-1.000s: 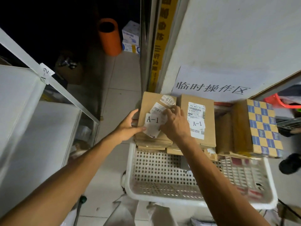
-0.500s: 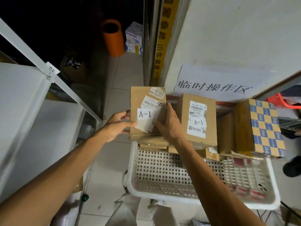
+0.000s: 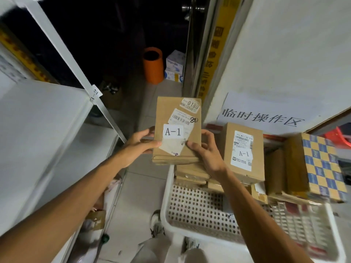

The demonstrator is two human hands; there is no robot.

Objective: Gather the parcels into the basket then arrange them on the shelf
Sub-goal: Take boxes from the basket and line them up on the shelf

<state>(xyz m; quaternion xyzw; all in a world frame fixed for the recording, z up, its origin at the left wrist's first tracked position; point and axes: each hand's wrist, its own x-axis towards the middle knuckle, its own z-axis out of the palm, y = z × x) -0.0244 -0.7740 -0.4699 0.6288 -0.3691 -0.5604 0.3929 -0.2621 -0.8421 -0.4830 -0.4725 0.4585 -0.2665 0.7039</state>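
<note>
A flat brown cardboard parcel (image 3: 178, 118) with an "A-1" label is held up above the basket's left end. My left hand (image 3: 136, 149) grips its left edge and my right hand (image 3: 207, 150) grips its right lower edge. Below sits the white perforated basket (image 3: 193, 211). Inside it stand a second "A-1" parcel (image 3: 244, 152), several flat brown parcels (image 3: 191, 173) stacked at the left, and a blue-and-yellow checkered box (image 3: 322, 166). The white metal shelf (image 3: 43, 118), tagged "A-2" on its post, is at the left.
A white wall with a paper sign (image 3: 262, 116) rises behind the basket. An orange bin (image 3: 153, 65) and white boxes (image 3: 174, 65) stand on the tiled floor beyond. Bags and scraps lie on the floor by the shelf's foot. A red object (image 3: 340, 137) shows at the right edge.
Both hands have lifted the top "A-1" parcel off the stack in the basket and raised it up and slightly left. The view has tilted up, showing more of the shelf.
</note>
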